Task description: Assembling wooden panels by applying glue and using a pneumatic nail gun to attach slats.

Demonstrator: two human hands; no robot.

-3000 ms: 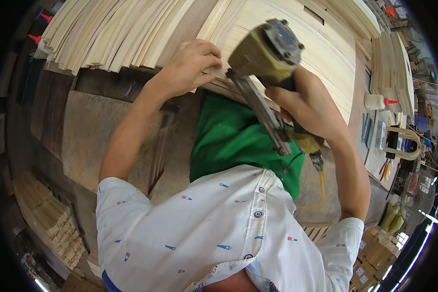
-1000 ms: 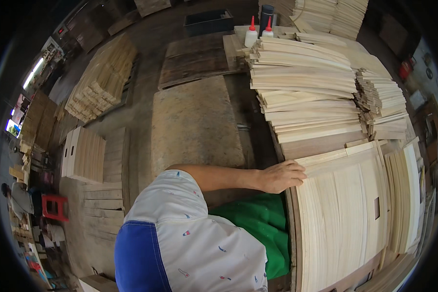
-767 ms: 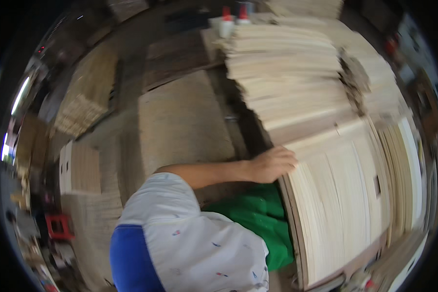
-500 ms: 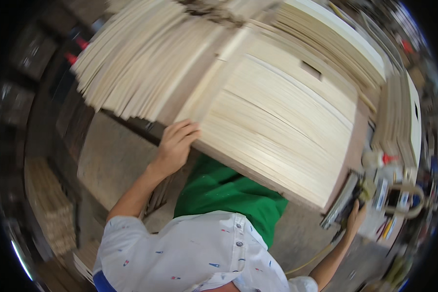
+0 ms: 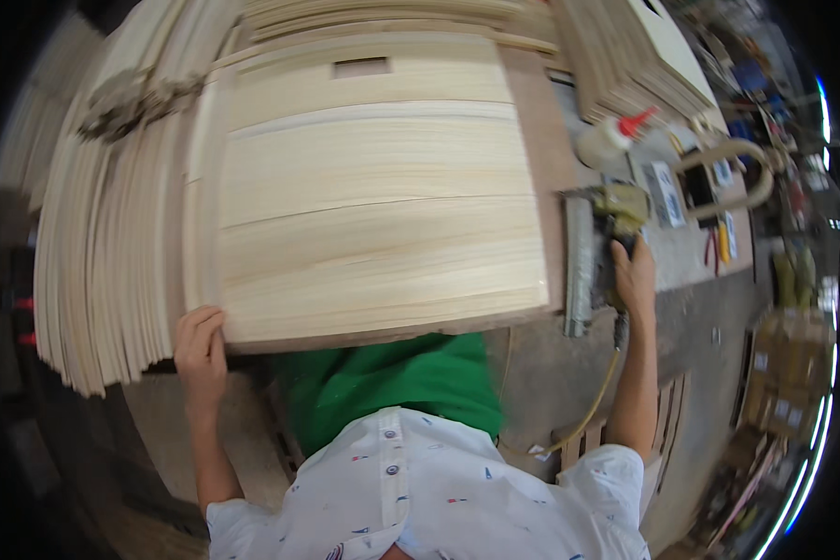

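1. A pale wooden panel, built of wide boards with a small rectangular slot near its far edge, lay flat on the worktop directly in front of the person.
2. The left hand rested on the panel's near left corner, its grip closed over the edge, fingers on top.
3. The right hand had its grip clamped on the handle of a pneumatic nail gun, which stood just beside the panel's right edge, its long magazine running alongside that edge.
4. A yellowish air hose ran down from the gun's handle past the right forearm.
5. To the left of the panel stood a dense stack of thin wooden slats, touching its left side.
6. More stacked boards lay beyond the panel, at the far right.
7. A glue bottle with a red nozzle lay on the worktop beyond the nail gun.
8. Near it sat a curved wooden piece.
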